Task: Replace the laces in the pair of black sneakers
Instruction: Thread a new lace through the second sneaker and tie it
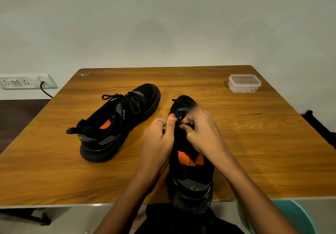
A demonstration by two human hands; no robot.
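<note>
On the wooden surface [236, 143], front and centre, sits the near black sneaker [190, 179] — heel hanging over the front edge toward the person, toe pointing away, orange insole showing. Both hands are right on its lacing area. Left hand [160, 137] has fingers curled, thumb w/ orange nail up against the black lace [179, 114], ring on one finger; looks like it pinches the lace. Right hand [201, 130] also curled tight, fingertips meeting the left hand's over the eyelets, pinching lace too — a bit blurred, so exact grip is hard to read. Over to the left, well apart, the second black sneaker [116, 124] lies angled, toe toward the far right, laces [127, 101] in and tied in a loose bow, "CLYMB" on the tongue. Far right corner: clear plastic container [244, 83] w/ lid on. Wall socket strip [27, 83] at left, cable plugged in. Teal chair [298, 215] edge at bottom right.
</note>
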